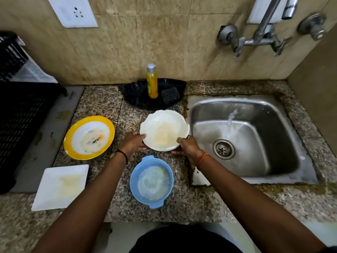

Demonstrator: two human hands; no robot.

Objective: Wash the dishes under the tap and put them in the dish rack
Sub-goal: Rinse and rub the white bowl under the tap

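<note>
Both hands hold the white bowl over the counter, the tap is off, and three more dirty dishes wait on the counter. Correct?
Not quite: the tap is running. The head view shows water falling into the sink. The rest stands: left hand and right hand hold the white bowl.

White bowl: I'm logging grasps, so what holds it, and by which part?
Both hands hold the white bowl by its near rim: left hand on its left side, right hand on its right.
</note>
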